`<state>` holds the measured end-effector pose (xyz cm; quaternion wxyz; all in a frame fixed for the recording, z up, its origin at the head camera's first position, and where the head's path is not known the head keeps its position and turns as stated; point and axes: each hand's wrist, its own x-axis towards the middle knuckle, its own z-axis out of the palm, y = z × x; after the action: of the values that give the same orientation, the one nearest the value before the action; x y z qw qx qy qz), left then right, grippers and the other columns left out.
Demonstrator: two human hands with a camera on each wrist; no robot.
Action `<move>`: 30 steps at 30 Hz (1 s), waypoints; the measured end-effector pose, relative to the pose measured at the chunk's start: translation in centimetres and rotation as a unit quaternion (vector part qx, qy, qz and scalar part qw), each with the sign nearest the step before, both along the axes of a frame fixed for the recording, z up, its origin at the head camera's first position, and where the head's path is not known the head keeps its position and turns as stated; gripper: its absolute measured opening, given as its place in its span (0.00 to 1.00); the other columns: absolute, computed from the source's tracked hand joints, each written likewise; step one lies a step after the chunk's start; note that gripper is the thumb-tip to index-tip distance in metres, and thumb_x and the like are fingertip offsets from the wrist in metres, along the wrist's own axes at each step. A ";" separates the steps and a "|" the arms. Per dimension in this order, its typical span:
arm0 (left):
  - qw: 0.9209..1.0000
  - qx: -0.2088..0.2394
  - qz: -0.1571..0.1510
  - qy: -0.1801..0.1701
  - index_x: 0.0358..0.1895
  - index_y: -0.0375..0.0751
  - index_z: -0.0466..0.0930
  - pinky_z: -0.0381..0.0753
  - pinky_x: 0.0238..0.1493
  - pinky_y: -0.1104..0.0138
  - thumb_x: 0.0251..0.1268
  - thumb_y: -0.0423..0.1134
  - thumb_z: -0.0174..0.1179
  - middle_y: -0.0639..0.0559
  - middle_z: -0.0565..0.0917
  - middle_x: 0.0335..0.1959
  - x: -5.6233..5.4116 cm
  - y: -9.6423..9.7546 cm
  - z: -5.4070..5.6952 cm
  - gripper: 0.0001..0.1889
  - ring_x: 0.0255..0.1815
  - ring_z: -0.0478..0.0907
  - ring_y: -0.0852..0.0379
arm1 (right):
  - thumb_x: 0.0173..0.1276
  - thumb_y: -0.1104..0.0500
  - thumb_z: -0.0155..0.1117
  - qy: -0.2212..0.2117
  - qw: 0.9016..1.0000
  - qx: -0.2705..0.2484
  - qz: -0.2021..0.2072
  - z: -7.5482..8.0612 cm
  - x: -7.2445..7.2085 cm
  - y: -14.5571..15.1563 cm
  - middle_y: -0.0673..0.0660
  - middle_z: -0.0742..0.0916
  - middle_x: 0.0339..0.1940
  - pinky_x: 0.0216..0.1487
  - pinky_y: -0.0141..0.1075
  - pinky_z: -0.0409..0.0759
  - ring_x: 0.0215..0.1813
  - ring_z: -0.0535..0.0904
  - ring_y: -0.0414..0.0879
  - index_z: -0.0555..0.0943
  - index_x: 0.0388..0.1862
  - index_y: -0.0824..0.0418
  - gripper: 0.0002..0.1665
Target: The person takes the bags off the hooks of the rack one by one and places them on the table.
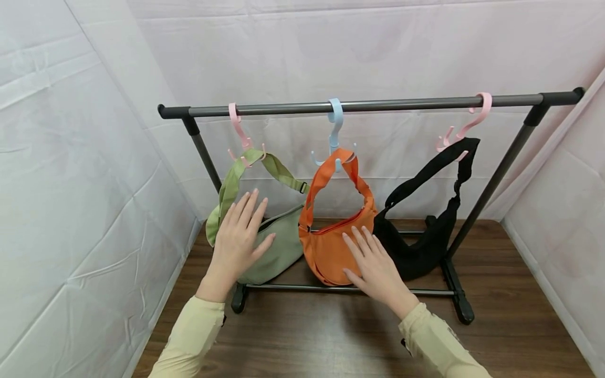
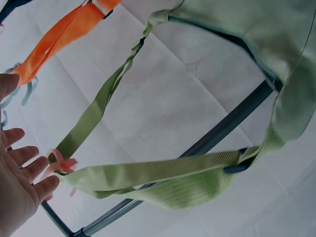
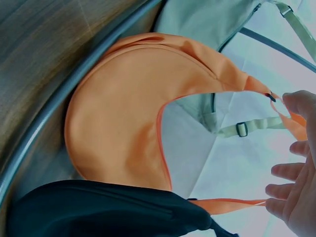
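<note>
Three shoulder bags hang by their straps from hooks on a rack. The green bag (image 1: 279, 252) is at the left on a pink hook (image 1: 238, 126). In the middle an orange bag (image 1: 331, 252) hangs from a blue hook (image 1: 336, 123), and a black bag (image 1: 425, 257) hangs at the right from another pink hook (image 1: 479, 115). My left hand (image 1: 238, 241) is spread in front of the green bag, fingers straight, holding nothing. My right hand (image 1: 373, 268), also with spread fingers and nothing in it, overlaps the orange bag's lower right side in the head view.
The dark metal rack (image 1: 402, 105) has a top bar, slanted legs and low crossbars. It stands on a brown wood-look floor (image 1: 302, 331). White cloth walls (image 1: 94, 184) enclose the left, back and right sides.
</note>
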<state>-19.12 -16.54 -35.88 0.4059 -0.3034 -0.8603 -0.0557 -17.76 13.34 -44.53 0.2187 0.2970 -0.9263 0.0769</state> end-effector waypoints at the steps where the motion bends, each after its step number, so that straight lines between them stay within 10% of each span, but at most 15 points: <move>1: 1.000 0.002 -0.004 0.001 0.61 0.32 0.66 0.65 0.57 0.46 0.46 0.44 0.67 0.35 0.66 0.62 -0.1 0.0 0.3 0.37 0.63 0.63 0.40 | 0.59 0.46 0.62 0.003 1.000 0.002 0.002 0.1 -0.1 -0.1 0.66 0.64 0.68 0.65 0.52 0.57 0.69 0.54 0.60 0.59 0.69 0.62 0.44; 30: 0.996 0.025 -0.010 0.088 0.52 0.32 0.74 0.71 0.53 0.53 0.50 0.34 0.63 0.38 0.73 0.55 -3.7 -0.5 9.6 0.23 0.55 0.70 0.42 | 0.55 0.50 0.66 0.117 0.989 0.018 0.083 4.0 -1.6 -3.0 0.65 0.72 0.61 0.63 0.46 0.64 0.62 0.66 0.58 0.67 0.63 0.63 0.39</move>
<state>-22.82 -17.05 -26.28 0.4873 -0.3054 -0.8163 -0.0545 -19.39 10.35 -40.55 0.3133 0.3840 -0.8675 0.0427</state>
